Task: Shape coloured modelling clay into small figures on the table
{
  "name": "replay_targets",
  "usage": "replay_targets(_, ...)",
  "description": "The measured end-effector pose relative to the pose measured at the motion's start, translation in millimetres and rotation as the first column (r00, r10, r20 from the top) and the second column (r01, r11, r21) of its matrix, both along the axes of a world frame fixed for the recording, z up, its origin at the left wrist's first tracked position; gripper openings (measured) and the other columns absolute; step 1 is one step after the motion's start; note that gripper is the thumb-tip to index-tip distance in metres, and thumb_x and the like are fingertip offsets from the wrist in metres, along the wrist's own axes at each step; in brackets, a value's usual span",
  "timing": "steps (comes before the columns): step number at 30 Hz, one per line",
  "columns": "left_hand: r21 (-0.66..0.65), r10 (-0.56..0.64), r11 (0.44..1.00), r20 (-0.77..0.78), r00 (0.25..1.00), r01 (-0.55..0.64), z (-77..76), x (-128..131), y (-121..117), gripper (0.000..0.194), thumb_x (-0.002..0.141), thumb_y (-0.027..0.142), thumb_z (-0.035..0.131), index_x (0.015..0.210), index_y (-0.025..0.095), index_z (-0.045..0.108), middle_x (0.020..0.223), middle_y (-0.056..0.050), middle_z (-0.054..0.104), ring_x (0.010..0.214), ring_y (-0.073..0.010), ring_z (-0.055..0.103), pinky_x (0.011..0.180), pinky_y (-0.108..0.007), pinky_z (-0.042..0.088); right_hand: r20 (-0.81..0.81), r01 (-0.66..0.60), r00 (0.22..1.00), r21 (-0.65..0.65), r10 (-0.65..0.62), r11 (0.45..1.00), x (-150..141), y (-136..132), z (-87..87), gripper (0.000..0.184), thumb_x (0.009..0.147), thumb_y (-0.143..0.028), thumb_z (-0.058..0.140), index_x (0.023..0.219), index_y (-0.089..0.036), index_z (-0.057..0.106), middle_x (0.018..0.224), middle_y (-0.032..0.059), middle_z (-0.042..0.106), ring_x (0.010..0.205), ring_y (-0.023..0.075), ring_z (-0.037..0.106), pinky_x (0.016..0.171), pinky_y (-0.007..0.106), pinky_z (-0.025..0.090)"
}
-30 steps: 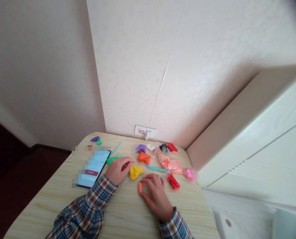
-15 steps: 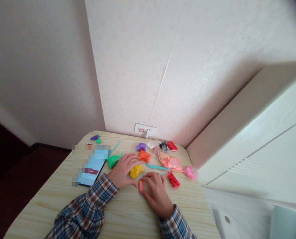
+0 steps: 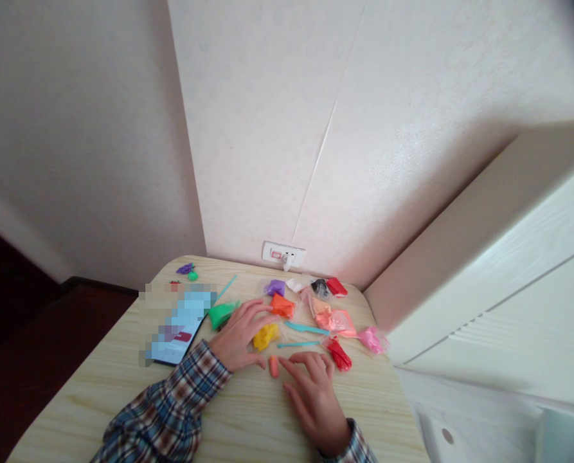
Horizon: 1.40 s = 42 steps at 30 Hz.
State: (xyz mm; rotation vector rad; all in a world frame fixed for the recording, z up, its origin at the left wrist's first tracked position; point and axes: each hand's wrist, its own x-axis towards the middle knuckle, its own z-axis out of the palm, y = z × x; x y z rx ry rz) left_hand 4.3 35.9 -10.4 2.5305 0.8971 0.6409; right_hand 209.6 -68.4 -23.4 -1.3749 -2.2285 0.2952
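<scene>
A short orange roll of modelling clay (image 3: 274, 366) lies on the wooden table (image 3: 248, 418) between my hands. My left hand (image 3: 241, 334) is open, fingers spread, beside the yellow clay packet (image 3: 266, 336), its thumb just left of the roll. On the right, my right hand (image 3: 313, 395) is open with fingers apart, its fingertips a little away from the roll. Past the fingers lie a thin blue clay tool (image 3: 299, 344) and a wider blue knife-like tool (image 3: 306, 328). A red clay packet (image 3: 339, 355) sits close to my right hand.
A phone (image 3: 183, 328), partly blurred, lies at left. Green (image 3: 220, 315), orange (image 3: 282, 306), purple (image 3: 274, 287) and pink (image 3: 373, 339) clay packets lie around. Small purple and green clay pieces (image 3: 186, 269) sit at the far left corner. A wall socket (image 3: 284, 254) is behind the table.
My right hand has let go of the orange clay roll and moved right and down, fingers opening. The roll now lies on the table. My left hand has barely moved.
</scene>
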Motion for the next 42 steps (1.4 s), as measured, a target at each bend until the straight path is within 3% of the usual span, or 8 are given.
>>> replay_targets(9, 0.048, 0.001, 0.999, 0.057, 0.998, -0.003, 9.4, -1, -1, 0.066, 0.064, 0.040, 0.071, 0.123, 0.024, 0.047, 0.122, -0.009, 0.050, 0.119, -0.0274, 0.035, 0.101, -0.044, 0.030, 0.081, -0.125, 0.989, -0.032, 0.127, 0.992, -6, -2, 8.3, 0.053, 0.081, -0.015, 0.047, 0.131, -0.028, 0.036, 0.114, 0.0070, 0.052, 0.105, 0.0235, 0.049, 0.090, 0.043, 0.028)
replay_targets(15, 0.103, 0.089, 0.988, 0.204, 0.975, -0.112, 15.9, -3, 1, 0.032, 0.080, 0.029, 0.056, 0.111, 0.021, 0.056, 0.110, -0.008, 0.057, 0.111, -0.0240, 0.044, 0.096, -0.042, 0.037, 0.069, -0.119, 0.990, -0.062, 0.124, 0.991, -11, -2, 11.9, 0.051, 0.080, -0.019, 0.049, 0.129, -0.026, 0.038, 0.110, 0.0069, 0.053, 0.103, 0.0234, 0.049, 0.090, 0.043, 0.028)
replay_targets(19, 0.110, 0.138, 0.979, 0.256, 0.957, -0.171, 22.0, -3, -1, 0.021, 0.083, 0.021, 0.049, 0.100, 0.019, 0.060, 0.102, -0.007, 0.060, 0.105, -0.0215, 0.049, 0.093, -0.039, 0.040, 0.071, -0.126, 0.988, -0.112, 0.135, 0.986, -14, -2, 15.1, 0.049, 0.081, -0.019, 0.049, 0.128, -0.026, 0.039, 0.112, 0.0069, 0.052, 0.105, 0.0234, 0.048, 0.091, 0.044, 0.027)
replay_targets(27, 0.121, 0.211, 0.959, 0.296, 0.932, -0.255, 22.3, -4, -1, 0.020, 0.084, 0.014, 0.044, 0.091, 0.018, 0.062, 0.093, -0.006, 0.062, 0.098, -0.0194, 0.052, 0.089, -0.037, 0.043, 0.078, -0.122, 0.988, -0.125, 0.133, 0.985, -14, -2, 16.6, 0.047, 0.082, -0.020, 0.047, 0.128, -0.028, 0.038, 0.111, 0.0062, 0.054, 0.104, 0.0229, 0.049, 0.092, 0.046, 0.026)
replay_targets(36, 0.114, 0.247, 0.949, 0.303, 0.920, -0.293, 18.9, -6, 0, 0.021, 0.084, 0.014, 0.043, 0.089, 0.018, 0.063, 0.091, -0.006, 0.062, 0.094, -0.0183, 0.054, 0.086, -0.035, 0.045, 0.111, -0.134, 0.984, -0.022, 0.136, 0.991, -8, -2, 9.9, 0.052, 0.078, -0.014, 0.047, 0.129, -0.026, 0.038, 0.109, 0.0053, 0.056, 0.102, 0.0223, 0.052, 0.091, 0.043, 0.028)
replay_targets(42, 0.103, 0.250, 0.951, 0.306, 0.919, -0.293, 19.4, -7, 0, 0.022, 0.083, 0.012, 0.043, 0.088, 0.018, 0.063, 0.089, -0.005, 0.062, 0.091, -0.0176, 0.054, 0.084, -0.034, 0.045, 0.128, -0.123, 0.983, -0.052, 0.128, 0.991, -9, -2, 6.2, 0.051, 0.079, -0.014, 0.046, 0.128, -0.027, 0.038, 0.112, 0.0060, 0.056, 0.105, 0.0232, 0.050, 0.091, 0.045, 0.027)
